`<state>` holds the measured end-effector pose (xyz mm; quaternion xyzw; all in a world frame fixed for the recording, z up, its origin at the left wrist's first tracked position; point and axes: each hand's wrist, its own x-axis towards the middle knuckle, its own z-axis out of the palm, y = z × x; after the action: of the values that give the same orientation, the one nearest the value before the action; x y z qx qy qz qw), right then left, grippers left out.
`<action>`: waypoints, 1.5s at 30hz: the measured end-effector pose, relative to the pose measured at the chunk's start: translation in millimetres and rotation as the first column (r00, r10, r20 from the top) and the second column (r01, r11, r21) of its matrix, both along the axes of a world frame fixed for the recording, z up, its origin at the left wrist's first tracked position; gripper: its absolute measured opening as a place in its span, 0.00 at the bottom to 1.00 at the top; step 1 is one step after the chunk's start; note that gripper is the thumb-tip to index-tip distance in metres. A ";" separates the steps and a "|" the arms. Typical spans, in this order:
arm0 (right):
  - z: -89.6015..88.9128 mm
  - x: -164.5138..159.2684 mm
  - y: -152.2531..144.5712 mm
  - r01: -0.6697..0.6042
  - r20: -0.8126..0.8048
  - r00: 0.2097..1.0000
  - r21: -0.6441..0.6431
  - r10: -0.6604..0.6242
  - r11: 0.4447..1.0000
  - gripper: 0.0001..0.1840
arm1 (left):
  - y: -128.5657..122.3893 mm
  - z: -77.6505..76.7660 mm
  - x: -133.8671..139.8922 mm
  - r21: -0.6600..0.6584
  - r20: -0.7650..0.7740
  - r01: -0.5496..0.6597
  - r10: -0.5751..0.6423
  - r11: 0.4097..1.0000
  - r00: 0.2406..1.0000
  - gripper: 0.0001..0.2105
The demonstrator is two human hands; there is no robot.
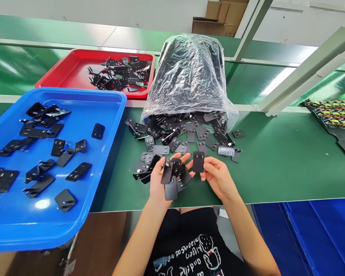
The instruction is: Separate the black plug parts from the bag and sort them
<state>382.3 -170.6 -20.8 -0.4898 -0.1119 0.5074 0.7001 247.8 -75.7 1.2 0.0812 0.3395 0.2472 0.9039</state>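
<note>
Cupped near the table's front edge, my left hand (158, 188) holds several black plug covers (171, 188) with metal prongs, heaped on the palm and fingers. Just to its right, my right hand (218, 176) pinches a single flat black plug cover (198, 161) by its right edge, prongs near the top. Beyond both hands spreads a loose pile of similar black plug covers (191, 134). They lie at the mouth of a clear plastic bag (192, 73) filled with dark pieces.
A blue tray (112, 111) with scattered black pieces stands at the left. Behind it is a red tray (66, 73) holding more pieces and some green circuit boards. At the right are a slanted metal post (307, 65) and a batch of colourful components (336, 113).
</note>
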 end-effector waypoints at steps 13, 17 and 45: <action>2.1 -2.1 3.2 0.010 -0.040 0.999 -0.016 -0.011 1.000 0.14 | -0.9 -0.4 1.4 0.032 0.010 0.008 -0.008 0.999 1.000 0.16; 0.2 -2.9 3.6 0.003 -0.037 0.999 -0.018 -0.004 1.000 0.13 | -1.6 0.8 1.6 0.035 0.004 0.011 -0.011 0.999 1.000 0.16; 93.6 -11.7 129.5 -0.499 0.760 0.536 -0.065 0.367 0.864 0.06 | -4.9 -15.9 -8.1 -0.086 0.188 -0.025 0.041 0.996 0.981 0.16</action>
<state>370.7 -41.0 72.8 -0.5529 -0.5488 0.4054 0.4783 239.8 -80.7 -14.8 0.0141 0.2632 0.2546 0.9304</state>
